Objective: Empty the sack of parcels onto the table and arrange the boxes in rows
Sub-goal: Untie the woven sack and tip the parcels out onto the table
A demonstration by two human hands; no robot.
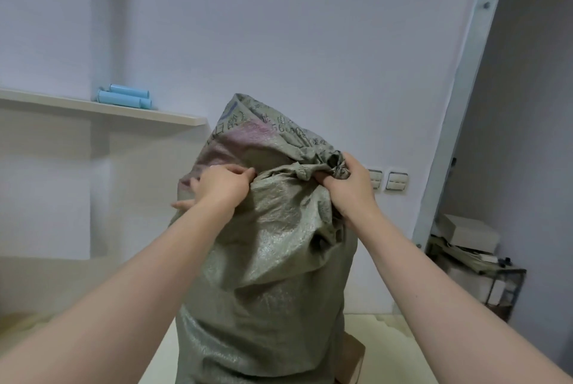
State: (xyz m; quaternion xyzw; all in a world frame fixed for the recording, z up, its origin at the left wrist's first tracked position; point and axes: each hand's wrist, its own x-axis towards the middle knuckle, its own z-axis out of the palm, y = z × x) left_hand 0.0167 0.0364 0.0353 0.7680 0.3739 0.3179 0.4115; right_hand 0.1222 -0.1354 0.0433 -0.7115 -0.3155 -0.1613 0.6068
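Note:
A tall grey-green woven sack (273, 275) stands upright in front of me, bulging with contents I cannot see. Its top is bunched into a knot at the upper right. My left hand (217, 188) grips a fold of the sack's fabric at the upper left. My right hand (350, 188) grips the gathered neck just below the knot. A brown cardboard box (353, 359) pokes out from under the sack's lower right corner. The pale table (390, 349) shows beneath the sack.
A wall shelf (124, 110) at the left carries two blue tubes (124, 98). Wall switches (390, 182) sit behind the sack. A metal rack (477, 265) with pale boxes stands at the right beyond a door frame.

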